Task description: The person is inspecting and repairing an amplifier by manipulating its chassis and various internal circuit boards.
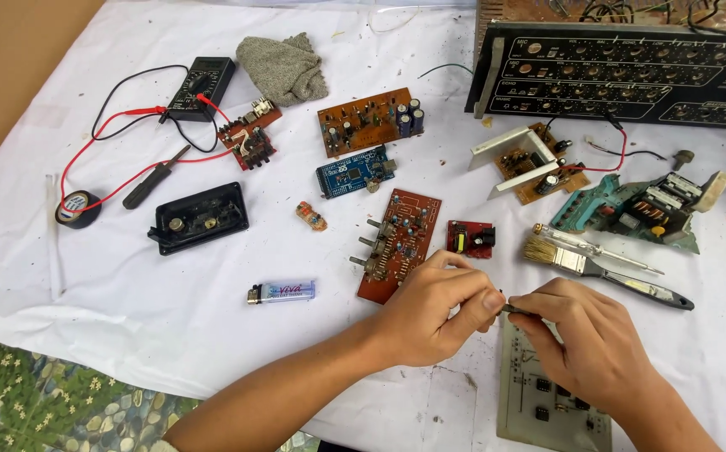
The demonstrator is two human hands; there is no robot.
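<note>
Seen from above: two bare hands meeting over a white cloth-covered table (pixel 128 301) strewn with electronics. Left hand (pixel 434 314) with thumb and forefinger pinched narrow on the tip of a small dark metal part (pixel 505 307); right hand (pixel 584 339) closed around the other end of that same part, fingers curled tight. Both hovering just above a pale grey circuit board with black chips (pixel 547 402), lying near the table's front edge.

Just beyond the left hand, a long brown circuit board with three metal knob shafts (pixel 400 238), and beside it a small red board with a black block (pixel 471 238). Beyond the right hand, a flat paintbrush with pale bristles and black handle (pixel 597 272), bristles pointing toward the brown board. Left of the brown board, a clear blue lighter (pixel 283 291), with open bare cloth around it and down to the front edge. Far left, a black multimeter with red and black leads (pixel 200 88). At the far right edge, a black amplifier panel with rows of knobs (pixel 622 75). Below the front left edge, patterned green flooring (pixel 45 402).
</note>
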